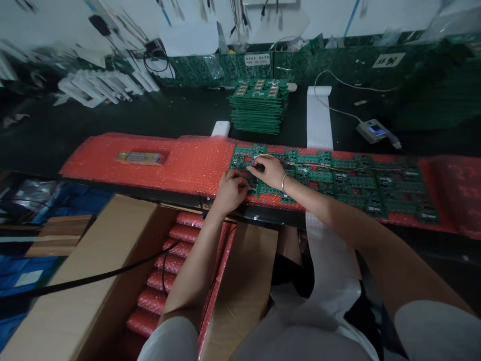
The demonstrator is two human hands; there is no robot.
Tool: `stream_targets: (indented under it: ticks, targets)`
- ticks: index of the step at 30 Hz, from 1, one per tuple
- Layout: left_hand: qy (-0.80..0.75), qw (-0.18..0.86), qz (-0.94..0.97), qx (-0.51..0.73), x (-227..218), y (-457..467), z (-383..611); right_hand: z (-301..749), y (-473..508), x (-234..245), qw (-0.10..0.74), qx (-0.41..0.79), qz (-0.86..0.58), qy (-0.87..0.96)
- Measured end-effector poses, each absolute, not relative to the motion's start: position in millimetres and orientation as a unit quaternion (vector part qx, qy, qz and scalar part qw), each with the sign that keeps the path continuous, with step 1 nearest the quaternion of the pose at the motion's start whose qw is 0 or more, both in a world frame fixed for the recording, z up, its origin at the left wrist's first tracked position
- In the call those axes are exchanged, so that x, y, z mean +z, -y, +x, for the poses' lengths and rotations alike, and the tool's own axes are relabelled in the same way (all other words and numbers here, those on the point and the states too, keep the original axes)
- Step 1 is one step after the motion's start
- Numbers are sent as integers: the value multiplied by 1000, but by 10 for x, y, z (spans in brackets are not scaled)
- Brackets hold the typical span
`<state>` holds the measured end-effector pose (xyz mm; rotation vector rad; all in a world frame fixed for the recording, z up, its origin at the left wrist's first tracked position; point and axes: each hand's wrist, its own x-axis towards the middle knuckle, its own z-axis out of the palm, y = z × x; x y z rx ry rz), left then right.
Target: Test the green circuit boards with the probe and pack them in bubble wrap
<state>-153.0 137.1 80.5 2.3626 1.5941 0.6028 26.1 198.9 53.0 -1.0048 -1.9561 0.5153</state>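
Several green circuit boards (353,188) lie side by side on red bubble wrap (180,165). Over their left end my right hand (268,171) is closed in a pinch on a thin cable (323,166). This cable loops up by the fingers and trails right across the boards. Just left of it and lower, my left hand (231,191) rests at the edge of the leftmost board with its fingers curled together. Whatever its fingertips grip, if anything, is too small to make out.
Behind the boards stands a stack of green circuit boards (257,108). A small device with a lit screen (376,131) sits back right. On the wrap lies a small packet (141,158). Below the table edge, an open cardboard box (86,271) contains red bubble-wrapped rolls (154,299); a black cord (93,276) crosses it.
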Motion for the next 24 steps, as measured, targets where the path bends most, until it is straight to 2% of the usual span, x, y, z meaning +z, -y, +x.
stream_targets:
  ticks: [5,12,15,24]
  targets:
    - [-484,70,837,245,780,-1148,-1541,268,-1979,550,427,228,-406,775]
    - [-437,8,844,312,457,-971,-1557,212,-2052,683,418,307,-386,763]
    - [-440,-8,830,342,380,-971,-1528,126,-2134,763,405,302,-376,777]
    - [-450,9,817,361,341,-921,-1496,-53,-2137,784,297,248,-373,844]
